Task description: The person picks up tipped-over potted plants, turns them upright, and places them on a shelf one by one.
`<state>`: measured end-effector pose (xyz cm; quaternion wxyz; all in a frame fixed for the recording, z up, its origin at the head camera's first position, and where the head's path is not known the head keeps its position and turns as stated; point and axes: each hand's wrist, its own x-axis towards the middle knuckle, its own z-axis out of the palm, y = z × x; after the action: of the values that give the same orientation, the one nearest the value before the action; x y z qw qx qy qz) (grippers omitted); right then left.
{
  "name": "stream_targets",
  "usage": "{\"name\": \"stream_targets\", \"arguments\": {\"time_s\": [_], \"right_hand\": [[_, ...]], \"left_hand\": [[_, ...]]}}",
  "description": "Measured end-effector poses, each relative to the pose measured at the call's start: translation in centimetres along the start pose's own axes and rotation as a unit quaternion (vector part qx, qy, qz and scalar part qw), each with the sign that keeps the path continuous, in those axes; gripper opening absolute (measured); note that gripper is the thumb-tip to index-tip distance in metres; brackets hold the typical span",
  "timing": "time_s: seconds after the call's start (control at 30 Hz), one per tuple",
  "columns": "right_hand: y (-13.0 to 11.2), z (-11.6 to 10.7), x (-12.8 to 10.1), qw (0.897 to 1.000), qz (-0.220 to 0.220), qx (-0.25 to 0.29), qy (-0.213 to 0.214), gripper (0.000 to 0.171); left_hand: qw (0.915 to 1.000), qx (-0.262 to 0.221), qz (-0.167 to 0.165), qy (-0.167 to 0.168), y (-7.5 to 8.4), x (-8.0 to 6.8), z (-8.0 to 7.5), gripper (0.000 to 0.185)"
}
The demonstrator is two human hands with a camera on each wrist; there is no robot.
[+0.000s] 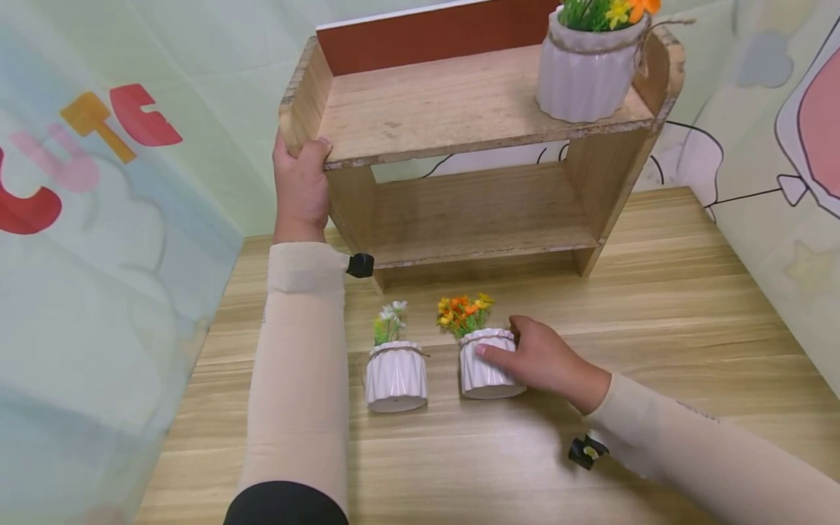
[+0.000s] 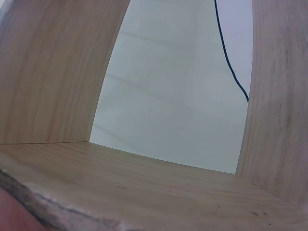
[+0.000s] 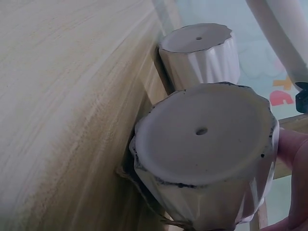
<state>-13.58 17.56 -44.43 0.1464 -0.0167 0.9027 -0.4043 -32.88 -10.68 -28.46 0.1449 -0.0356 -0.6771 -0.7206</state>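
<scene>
left hand [image 1: 300, 186] clamps the two-tier wooden shelf's [image 1: 459, 109] corner, steadying it; right hand [image 1: 541, 359] wraps the white ribbed orange-flowered pot [image 1: 482, 368], base tipped, apparently for lifting.

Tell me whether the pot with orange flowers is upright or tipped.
Upright: the pot with orange flowers stands on the table, flowers pointing up, right hand gripping it.

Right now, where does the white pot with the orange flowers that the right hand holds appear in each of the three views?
Head: the pot with orange flowers stands lower centre on the table, gripped by the right hand.
Left wrist: not in view; only the wooden shelf.
Right wrist: its underside fills the centre.
Shared landmark: the neighbouring white pot.
</scene>
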Motion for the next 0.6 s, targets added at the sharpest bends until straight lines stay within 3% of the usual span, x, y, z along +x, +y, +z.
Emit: {"name": "stream_targets", "arguments": {"time_s": [0.6], "right_hand": [[0.40,0.59,0.08,1.000,0.006,0.013,0.000,0.085]], "left_hand": [[0.9999,-0.010,-0.002,-0.001,0.11,-0.02,0.04,0.066]]}}
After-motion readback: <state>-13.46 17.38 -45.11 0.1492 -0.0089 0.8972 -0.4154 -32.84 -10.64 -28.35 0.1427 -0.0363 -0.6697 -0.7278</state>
